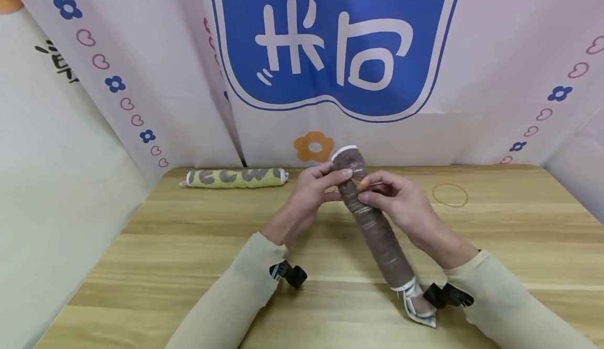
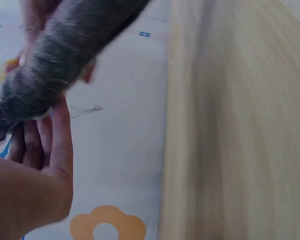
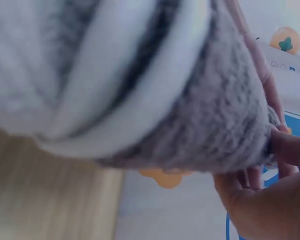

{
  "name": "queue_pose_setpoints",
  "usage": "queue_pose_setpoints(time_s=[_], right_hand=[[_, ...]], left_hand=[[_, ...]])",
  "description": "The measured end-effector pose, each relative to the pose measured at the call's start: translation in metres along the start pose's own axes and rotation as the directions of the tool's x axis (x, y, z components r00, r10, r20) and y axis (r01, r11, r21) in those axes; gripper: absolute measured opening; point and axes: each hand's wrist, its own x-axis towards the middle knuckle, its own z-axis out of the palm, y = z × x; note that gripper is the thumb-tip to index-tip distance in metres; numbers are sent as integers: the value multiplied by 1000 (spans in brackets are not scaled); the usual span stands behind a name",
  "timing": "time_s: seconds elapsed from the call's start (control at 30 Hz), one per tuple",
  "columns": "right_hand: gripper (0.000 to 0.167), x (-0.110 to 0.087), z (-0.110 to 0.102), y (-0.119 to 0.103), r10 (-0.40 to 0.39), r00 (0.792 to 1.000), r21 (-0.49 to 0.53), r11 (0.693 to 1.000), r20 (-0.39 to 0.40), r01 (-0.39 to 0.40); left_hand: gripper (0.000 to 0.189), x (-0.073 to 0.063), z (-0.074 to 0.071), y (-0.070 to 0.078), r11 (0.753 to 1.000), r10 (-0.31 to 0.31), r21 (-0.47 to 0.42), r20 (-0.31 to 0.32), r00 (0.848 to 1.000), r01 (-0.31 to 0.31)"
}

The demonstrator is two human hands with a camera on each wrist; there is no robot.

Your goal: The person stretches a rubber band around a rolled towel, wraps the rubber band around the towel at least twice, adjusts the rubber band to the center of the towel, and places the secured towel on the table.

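A long grey-brown rolled towel [image 1: 379, 239] with white edging slants over the table in the head view. Near its far end my left hand [image 1: 309, 192] grips it, thumb on top and fingers behind. My right hand [image 1: 408, 202] pinches a thin yellow-orange rubber band [image 1: 356, 182] against the same stretch of the roll. In the left wrist view the fuzzy roll [image 2: 65, 55] lies over the fingers of the left hand [image 2: 40, 180]. The right wrist view has the roll's white-edged near end [image 3: 205, 110] up close, with the right hand [image 3: 275, 195] beyond it.
A second roll, yellow with grey lettering [image 1: 236, 177], lies at the back left of the wooden table [image 1: 189, 265]. Another rubber band [image 1: 450, 195] rests flat to the right of my hands. Behind the table hangs a printed cloth [image 1: 264, 134].
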Motion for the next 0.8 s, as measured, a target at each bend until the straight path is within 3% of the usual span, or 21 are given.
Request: queue_pose_setpoints(time_s=[0.17, 0.3, 0.4, 0.47, 0.53, 0.67, 0.8], right_hand=[[24, 0, -3, -4, 11, 999, -128, 992, 49, -5], [27, -1, -5, -10, 40, 998, -239, 971, 48, -28], [23, -2, 1, -11, -5, 1000, -295, 955, 18, 10], [19, -4, 7, -8, -98, 995, -341, 936, -4, 90], [19, -6, 13, -4, -212, 977, -389, 902, -20, 188], [26, -9, 21, 4, -424, 905, -477, 803, -34, 358], [28, -10, 24, 10, -531, 847, -521, 723, 2, 454]], left_hand=[[19, -3, 2, 2, 993, 90, 79, -54, 995, -85], [19, -7, 7, 6, 949, 221, 241, -43, 974, -204], [19, -10, 11, 9, 921, 268, 310, -61, 961, -237], [17, -11, 13, 10, 932, 242, 299, -99, 965, -204], [14, -10, 13, 10, 955, 191, 255, -143, 971, -150], [10, -8, 12, 9, 983, 89, 178, -216, 972, -51], [12, -7, 11, 6, 990, 40, 142, -259, 965, -2]])
